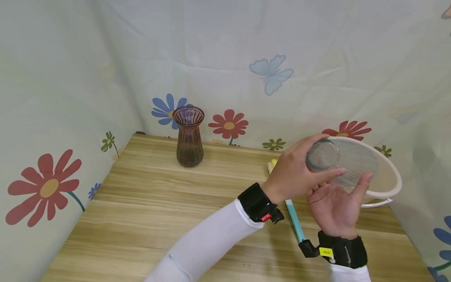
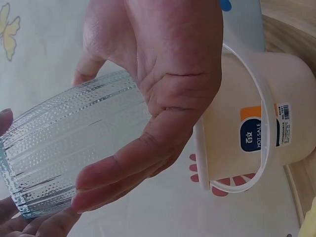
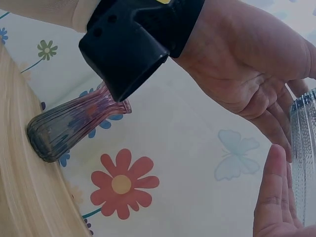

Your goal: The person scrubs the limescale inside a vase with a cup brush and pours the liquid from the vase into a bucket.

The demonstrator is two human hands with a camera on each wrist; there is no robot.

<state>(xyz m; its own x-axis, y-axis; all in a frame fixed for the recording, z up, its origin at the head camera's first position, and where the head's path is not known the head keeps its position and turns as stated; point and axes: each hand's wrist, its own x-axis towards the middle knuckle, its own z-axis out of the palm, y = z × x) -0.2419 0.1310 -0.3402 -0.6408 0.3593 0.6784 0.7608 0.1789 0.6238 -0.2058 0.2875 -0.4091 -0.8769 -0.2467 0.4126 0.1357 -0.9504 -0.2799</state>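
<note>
Two grips hold one glass [image 2: 74,140], and from my remote seat I read that doubling as caution: a smooth, rounded wall could probably slide out of one alone. I have the left grip [image 1: 296,170] wrapped about it, thumb along the near side, while the right grip [image 1: 334,205] sits palm-up beneath and grasps it too, its digits on either side of one end in the left wrist view. The glass is tilted in the air, a round end turned toward my head camera; whether that is mouth or base I cannot tell, though the angle seems chosen so that both palms can reach it. Behind it the bucket [image 2: 232,98] stands upright on the tabletop [image 1: 158,196], and in the head view the glass overlaps it. What looks like a brush [image 1: 295,222] lies partly hidden by the left grip and wrist, perhaps left there so both grips can serve the glass. Well apart to the left, near the flowered cloth [image 1: 211,39], the vase [image 1: 190,141] stands upright, a sensible spot away from my arms.
</note>
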